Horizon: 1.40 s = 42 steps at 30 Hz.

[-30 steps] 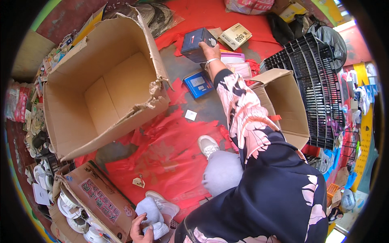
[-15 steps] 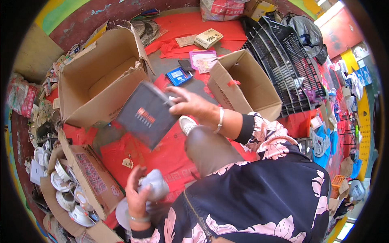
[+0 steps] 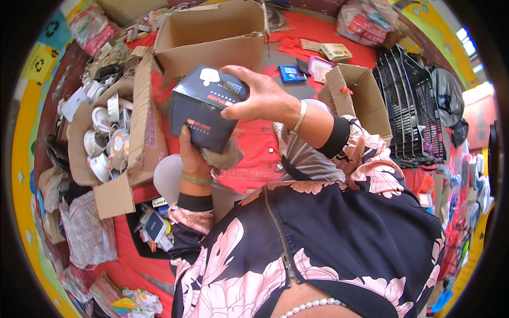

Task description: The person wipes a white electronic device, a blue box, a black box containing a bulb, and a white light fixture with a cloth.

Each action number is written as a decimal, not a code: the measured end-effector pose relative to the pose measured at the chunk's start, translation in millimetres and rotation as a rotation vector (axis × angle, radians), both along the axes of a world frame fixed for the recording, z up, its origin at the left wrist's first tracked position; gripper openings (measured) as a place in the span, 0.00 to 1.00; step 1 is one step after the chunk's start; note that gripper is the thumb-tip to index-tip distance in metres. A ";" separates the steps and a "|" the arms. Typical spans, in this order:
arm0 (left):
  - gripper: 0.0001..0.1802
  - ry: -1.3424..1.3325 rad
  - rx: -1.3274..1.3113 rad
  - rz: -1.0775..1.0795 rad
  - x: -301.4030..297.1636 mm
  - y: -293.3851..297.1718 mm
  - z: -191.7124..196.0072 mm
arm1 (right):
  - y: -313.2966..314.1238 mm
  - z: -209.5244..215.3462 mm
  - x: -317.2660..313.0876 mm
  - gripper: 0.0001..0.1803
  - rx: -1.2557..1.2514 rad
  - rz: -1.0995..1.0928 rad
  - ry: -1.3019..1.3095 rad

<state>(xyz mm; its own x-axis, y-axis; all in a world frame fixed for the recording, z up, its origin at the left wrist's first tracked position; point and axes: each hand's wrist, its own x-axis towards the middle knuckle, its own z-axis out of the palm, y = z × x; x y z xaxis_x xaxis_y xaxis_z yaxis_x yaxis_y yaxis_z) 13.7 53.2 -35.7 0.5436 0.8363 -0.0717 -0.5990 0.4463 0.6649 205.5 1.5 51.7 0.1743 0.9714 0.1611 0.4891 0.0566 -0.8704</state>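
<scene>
Dark box (image 3: 209, 108) is up off the floor in front of the person, tilted, a white shape and small print on its top. Clock centred on it, 12 = away from the person.

Right hand (image 3: 262, 98) at 3: gripping that end, thumb on the near edge, fingers over the far edge. Left hand (image 3: 194, 156) at 6-7: one digit up on the near face, the others hidden, can't tell how closed. Bunched greyish cloth (image 3: 228, 155) just beside it, under the box.

Further out: large open carton (image 3: 212, 55) at 12. Small blue box (image 3: 290, 73) at 2, on the floor. Smaller open carton (image 3: 334, 95) at 3, black plastic crate (image 3: 411, 119) beyond it. At 8-9, a carton (image 3: 147, 140) of round white fittings (image 3: 101, 124). At 7, a black bin (image 3: 137, 241) of mixed small items. Red sheeting (image 3: 249, 172) on the floor at 5.
</scene>
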 end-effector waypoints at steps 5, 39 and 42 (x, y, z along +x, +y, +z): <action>0.36 -0.124 -0.003 0.115 -2.4 -2.9 7.6 | 7.1 10.5 -9.3 0.43 0.127 0.142 -0.113; 0.37 -0.339 0.026 -0.006 -1.1 14.8 10.7 | -5.3 16.1 -61.1 0.27 0.464 0.158 -0.583; 0.37 -0.311 0.034 0.051 -4.6 17.0 4.3 | 8.5 14.7 -60.9 0.29 0.486 0.076 -0.545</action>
<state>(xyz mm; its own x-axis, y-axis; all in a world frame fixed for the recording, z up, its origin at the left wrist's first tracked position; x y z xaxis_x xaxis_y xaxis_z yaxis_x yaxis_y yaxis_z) 9.1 70.3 -31.4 0.4921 0.8623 0.1197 -0.7969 0.3908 0.4606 144.6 10.0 66.4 -0.1183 0.7746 0.6213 0.8246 0.4252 -0.3730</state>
